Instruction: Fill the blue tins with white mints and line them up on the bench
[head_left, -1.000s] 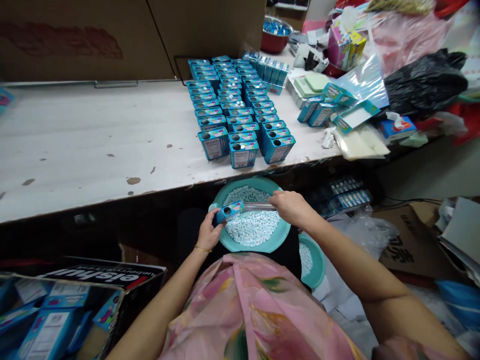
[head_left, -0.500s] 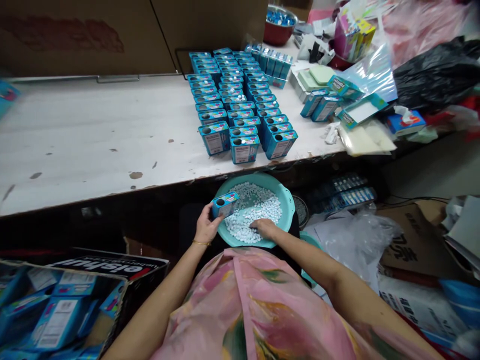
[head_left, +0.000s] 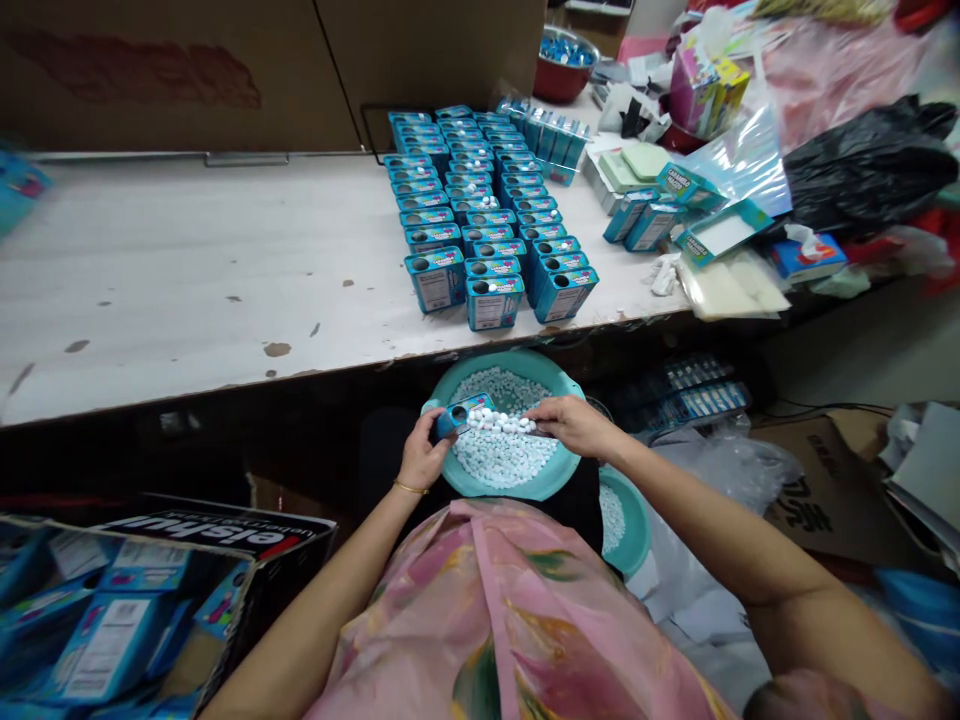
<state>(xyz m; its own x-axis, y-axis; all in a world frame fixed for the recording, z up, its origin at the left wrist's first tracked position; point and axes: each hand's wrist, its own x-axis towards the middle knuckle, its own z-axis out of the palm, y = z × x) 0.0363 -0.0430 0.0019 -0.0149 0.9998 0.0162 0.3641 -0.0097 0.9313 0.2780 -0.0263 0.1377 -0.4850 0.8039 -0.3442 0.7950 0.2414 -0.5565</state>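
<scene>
A small blue box (head_left: 453, 418) with a dark round hole in its top is gripped in my left hand (head_left: 421, 455), over the left rim of a turquoise basin (head_left: 568, 468). White round pellets (head_left: 504, 458) fill much of the basin. My right hand (head_left: 574, 424) is closed on a scoop, mostly hidden under a heap of pellets (head_left: 501, 422) that reaches the box's edge. Rows of similar blue boxes (head_left: 493, 300) stand on the white table (head_left: 187, 290) beyond, a few with pellets on top.
An open carton (head_left: 247, 610) of blue boxes is at the lower left. A second turquoise basin (head_left: 637, 525) with pellets sits right of my lap. Plastic bags, flattened packaging and a black bag (head_left: 870, 160) crowd the right side.
My right hand has risen out of the pellets and now holds a loaded scoop beside the box. The box has tilted slightly in my left hand.
</scene>
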